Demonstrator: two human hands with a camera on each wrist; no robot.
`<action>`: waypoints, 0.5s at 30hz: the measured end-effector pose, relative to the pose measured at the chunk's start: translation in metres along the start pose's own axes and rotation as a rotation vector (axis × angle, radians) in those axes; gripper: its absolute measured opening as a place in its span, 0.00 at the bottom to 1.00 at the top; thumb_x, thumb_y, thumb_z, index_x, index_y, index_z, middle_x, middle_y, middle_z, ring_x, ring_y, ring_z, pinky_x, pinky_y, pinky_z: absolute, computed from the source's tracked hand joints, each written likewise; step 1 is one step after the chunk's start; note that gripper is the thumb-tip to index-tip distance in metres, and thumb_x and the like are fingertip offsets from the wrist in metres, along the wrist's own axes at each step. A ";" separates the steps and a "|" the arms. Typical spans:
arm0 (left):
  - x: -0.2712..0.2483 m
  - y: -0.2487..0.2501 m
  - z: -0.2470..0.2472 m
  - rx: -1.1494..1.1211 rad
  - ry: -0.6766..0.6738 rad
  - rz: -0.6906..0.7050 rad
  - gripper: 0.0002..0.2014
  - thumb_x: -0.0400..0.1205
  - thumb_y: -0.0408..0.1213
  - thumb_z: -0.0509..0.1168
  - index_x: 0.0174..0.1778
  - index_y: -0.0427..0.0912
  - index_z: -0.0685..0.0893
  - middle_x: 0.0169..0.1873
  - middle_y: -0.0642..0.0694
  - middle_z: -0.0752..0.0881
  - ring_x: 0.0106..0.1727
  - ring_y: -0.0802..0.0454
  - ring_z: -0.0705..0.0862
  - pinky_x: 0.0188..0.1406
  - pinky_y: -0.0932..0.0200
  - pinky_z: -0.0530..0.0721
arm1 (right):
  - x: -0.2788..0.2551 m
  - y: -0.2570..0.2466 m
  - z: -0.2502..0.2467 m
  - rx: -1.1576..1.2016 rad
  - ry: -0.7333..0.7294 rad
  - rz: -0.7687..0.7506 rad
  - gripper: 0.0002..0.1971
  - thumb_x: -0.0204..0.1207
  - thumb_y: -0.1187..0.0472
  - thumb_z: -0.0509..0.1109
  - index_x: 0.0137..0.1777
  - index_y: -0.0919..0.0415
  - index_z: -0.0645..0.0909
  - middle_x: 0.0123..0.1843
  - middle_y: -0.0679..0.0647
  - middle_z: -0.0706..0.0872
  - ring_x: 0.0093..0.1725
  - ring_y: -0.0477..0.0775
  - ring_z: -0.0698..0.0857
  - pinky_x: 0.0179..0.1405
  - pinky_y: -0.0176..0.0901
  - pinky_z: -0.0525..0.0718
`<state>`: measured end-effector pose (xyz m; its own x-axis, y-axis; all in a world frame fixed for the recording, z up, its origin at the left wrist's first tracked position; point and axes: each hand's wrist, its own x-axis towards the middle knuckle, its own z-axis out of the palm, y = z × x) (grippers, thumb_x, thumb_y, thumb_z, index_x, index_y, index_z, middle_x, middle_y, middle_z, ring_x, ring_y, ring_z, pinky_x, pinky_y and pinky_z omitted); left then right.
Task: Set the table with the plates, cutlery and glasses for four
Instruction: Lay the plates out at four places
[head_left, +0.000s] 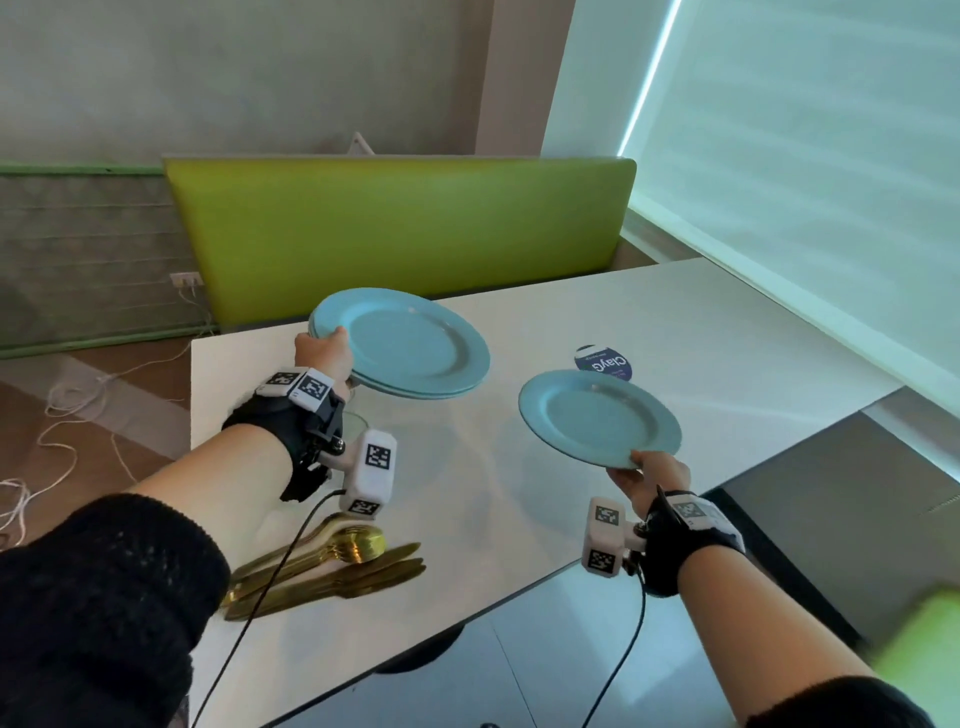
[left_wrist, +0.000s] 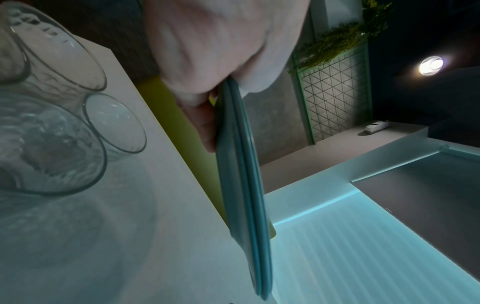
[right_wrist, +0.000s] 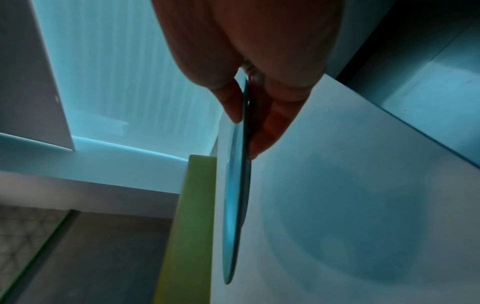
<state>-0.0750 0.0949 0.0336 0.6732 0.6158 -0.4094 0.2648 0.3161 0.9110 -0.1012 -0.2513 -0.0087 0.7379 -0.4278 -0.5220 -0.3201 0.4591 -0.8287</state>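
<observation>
The left hand (head_left: 323, 353) is pinching a stack of blue plates (head_left: 410, 345) by its rim, in the middle of the frame. The right hand (head_left: 657, 475) is pinching one blue plate (head_left: 597, 418) at lower right. Both are hanging above the white surface (head_left: 701, 322). Gold cutlery (head_left: 332, 566) is lying at lower left.

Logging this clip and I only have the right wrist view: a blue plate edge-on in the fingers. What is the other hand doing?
Observer: The left hand holds a stack of blue plates above the table.
Operator: How many in the stack?
Observer: The left wrist view shows about three rims, though I cannot be sure.
Operator: Any glasses out yet?
Observer: Yes, clear glasses stand on the table near the left hand.
Operator: Cutlery?
Observer: Gold cutlery lies piled at the table's near edge.
</observation>
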 end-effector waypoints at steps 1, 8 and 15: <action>0.004 0.000 -0.002 -0.008 0.009 0.007 0.26 0.80 0.40 0.62 0.73 0.35 0.70 0.63 0.39 0.80 0.60 0.38 0.84 0.59 0.36 0.83 | 0.002 0.009 -0.001 -0.022 0.007 0.021 0.23 0.77 0.81 0.56 0.73 0.74 0.67 0.66 0.73 0.76 0.58 0.72 0.79 0.48 0.59 0.82; 0.005 -0.002 -0.009 -0.008 0.003 -0.021 0.23 0.83 0.37 0.60 0.74 0.35 0.68 0.68 0.35 0.78 0.64 0.36 0.82 0.52 0.44 0.83 | 0.010 0.058 -0.002 -0.128 0.007 0.096 0.22 0.78 0.80 0.57 0.72 0.77 0.67 0.59 0.72 0.77 0.53 0.70 0.79 0.50 0.55 0.80; 0.006 -0.013 -0.012 0.034 -0.020 -0.010 0.24 0.83 0.39 0.60 0.74 0.36 0.68 0.67 0.35 0.79 0.63 0.37 0.83 0.55 0.44 0.84 | 0.011 0.088 -0.002 -0.195 0.009 0.170 0.21 0.79 0.78 0.60 0.72 0.74 0.68 0.67 0.72 0.77 0.65 0.73 0.79 0.51 0.59 0.83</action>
<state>-0.0831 0.1029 0.0184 0.6838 0.5982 -0.4178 0.2950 0.2971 0.9081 -0.1220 -0.2171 -0.0875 0.6588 -0.3647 -0.6581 -0.5483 0.3662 -0.7518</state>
